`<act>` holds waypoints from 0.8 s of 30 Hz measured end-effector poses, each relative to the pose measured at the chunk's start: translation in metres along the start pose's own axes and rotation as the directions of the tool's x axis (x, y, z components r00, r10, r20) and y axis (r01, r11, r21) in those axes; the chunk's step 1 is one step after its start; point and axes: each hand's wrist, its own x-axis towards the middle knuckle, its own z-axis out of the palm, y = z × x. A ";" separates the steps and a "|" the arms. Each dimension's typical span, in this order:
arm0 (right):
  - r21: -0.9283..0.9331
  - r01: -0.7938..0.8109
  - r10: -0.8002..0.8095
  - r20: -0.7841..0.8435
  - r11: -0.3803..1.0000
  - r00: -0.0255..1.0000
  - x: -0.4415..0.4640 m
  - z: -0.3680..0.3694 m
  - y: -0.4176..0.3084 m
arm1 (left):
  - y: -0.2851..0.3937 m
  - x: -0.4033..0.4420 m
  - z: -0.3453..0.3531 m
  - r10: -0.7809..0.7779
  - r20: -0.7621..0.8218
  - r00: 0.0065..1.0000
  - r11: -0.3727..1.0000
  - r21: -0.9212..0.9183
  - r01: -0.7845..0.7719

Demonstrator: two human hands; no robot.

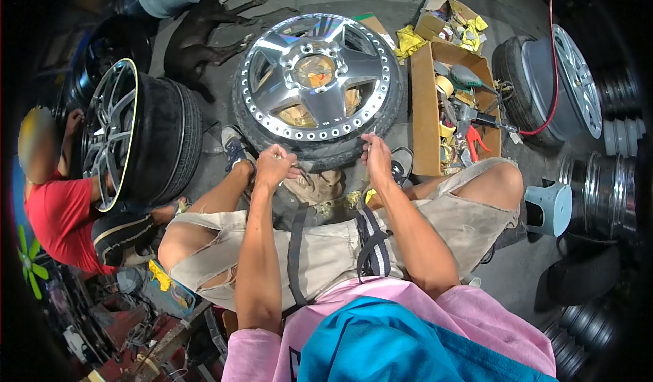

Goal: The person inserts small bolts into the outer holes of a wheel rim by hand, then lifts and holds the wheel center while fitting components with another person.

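A polished wheel rim (326, 107) with star-shaped spokes and small holes around its edge lies flat on a tyre (309, 152) in front of my knees. Close to the near left edge of the rim, my left hand (276, 166) is closed, fingers curled together; whatever they hold is too small to make out. My right hand (376, 158) pinches at the near right edge of the wheel, and something small and pale may be between thumb and finger. A crumpled brown cloth (316, 186) lies below the tyre between my feet.
On the right stands a cardboard box (423, 103) of tools, with a green-grey power tool (465, 76) inside. A red hose (554, 62) hangs beside another wheel (578, 83). Left, a person in a red shirt (61, 219) sits by an upright wheel (112, 137). A black dog (194, 39) lies behind.
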 end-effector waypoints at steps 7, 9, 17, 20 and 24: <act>-0.047 -0.024 0.028 0.078 0.999 0.997 0.004 0.005 0.008 | -0.007 0.002 -0.025 0.102 -0.072 0.992 0.984 -0.137 -0.111; 0.007 -0.043 0.042 0.089 0.999 0.995 0.005 0.008 0.005 | 0.001 0.011 -0.028 0.061 -0.287 0.956 0.996 -0.043 -0.076; 0.134 -0.079 0.059 0.148 0.988 0.987 0.001 0.004 0.002 | 0.002 0.023 -0.017 -0.056 -0.165 0.985 0.897 -0.441 -0.023; 0.131 -0.081 0.064 0.127 0.988 0.990 0.002 0.004 0.004 | 0.002 0.025 -0.014 -0.060 -0.117 0.991 0.805 -0.593 -0.021; 0.118 -0.089 0.073 0.138 0.989 0.988 0.001 0.002 0.005 | -0.006 0.033 -0.012 -0.061 -0.120 0.991 0.768 -0.639 -0.030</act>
